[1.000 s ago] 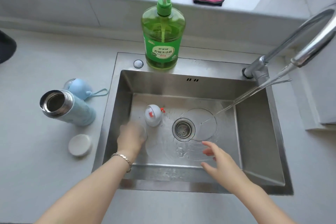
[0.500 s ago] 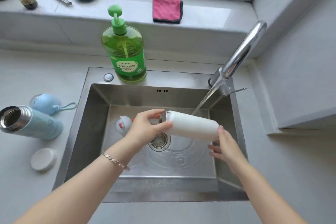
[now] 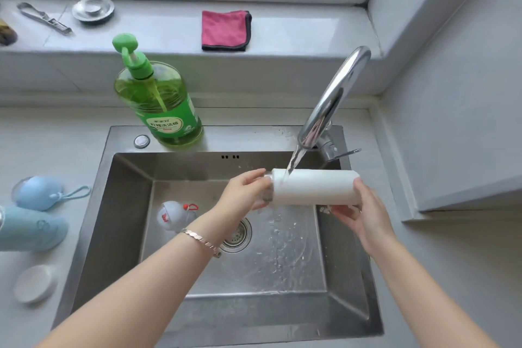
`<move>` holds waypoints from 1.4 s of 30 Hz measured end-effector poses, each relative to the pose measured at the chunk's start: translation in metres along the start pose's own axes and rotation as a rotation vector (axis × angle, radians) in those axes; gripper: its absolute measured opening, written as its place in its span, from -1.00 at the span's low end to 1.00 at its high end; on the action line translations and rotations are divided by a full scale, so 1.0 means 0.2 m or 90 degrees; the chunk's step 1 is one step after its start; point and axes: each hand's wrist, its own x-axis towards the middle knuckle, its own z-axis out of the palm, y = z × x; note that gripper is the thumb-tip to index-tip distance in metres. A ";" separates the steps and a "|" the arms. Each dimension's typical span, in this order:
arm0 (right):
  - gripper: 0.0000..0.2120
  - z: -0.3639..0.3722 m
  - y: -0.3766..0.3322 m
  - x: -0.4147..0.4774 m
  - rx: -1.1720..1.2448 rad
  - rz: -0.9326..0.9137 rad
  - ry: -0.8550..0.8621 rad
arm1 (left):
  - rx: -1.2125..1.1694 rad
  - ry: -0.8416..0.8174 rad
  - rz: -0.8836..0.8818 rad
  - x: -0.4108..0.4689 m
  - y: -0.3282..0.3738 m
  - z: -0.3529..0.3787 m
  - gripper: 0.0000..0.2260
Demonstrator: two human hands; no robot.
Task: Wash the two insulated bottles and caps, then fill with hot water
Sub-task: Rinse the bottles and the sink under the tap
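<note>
A second ago my hands were low in the stainless steel sink (image 3: 124, 234). Now I have the white cylindrical insulated bottle (image 3: 313, 188) lifted on its side above the basin and carried to the right, so the water stream (image 3: 293, 162) from the curved chrome faucet (image 3: 336, 99) lands on its wall just beside the mouth. My left hand (image 3: 243, 192) is wrapped round the steel mouth end. My right hand (image 3: 364, 212) grasps the base, fingers beneath and thumb on top.

I judge the rinse of this bottle's outside has begun, though I see no water going inside. The white domed cap with red trim (image 3: 172, 216) lies on the sink floor. The pale blue steel bottle (image 3: 31, 227), the blue rounded cap (image 3: 38, 192) and a small white disc (image 3: 35, 282) sit on the counter left of the sink, probably unwashed.
</note>
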 end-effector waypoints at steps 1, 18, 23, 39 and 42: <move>-0.78 0.03 0.00 0.00 -0.020 -0.013 -0.014 | -0.026 0.015 -0.007 -0.01 0.00 -0.03 -0.68; -0.55 0.50 -0.06 -0.16 -0.405 -0.225 -0.198 | -0.147 0.129 -0.092 -0.21 -0.12 -0.39 -0.83; -0.56 0.41 -0.10 -0.24 -0.425 -0.319 -0.181 | -0.196 0.089 -0.117 -0.17 -0.12 -0.28 -0.88; -0.63 0.18 -0.15 -0.04 -0.254 0.115 -0.110 | 0.017 -0.043 -0.035 -0.15 0.11 -0.16 -0.91; -0.74 0.15 -0.11 -0.02 -0.194 0.104 -0.108 | 0.098 -0.028 -0.013 -0.12 0.14 -0.12 -0.83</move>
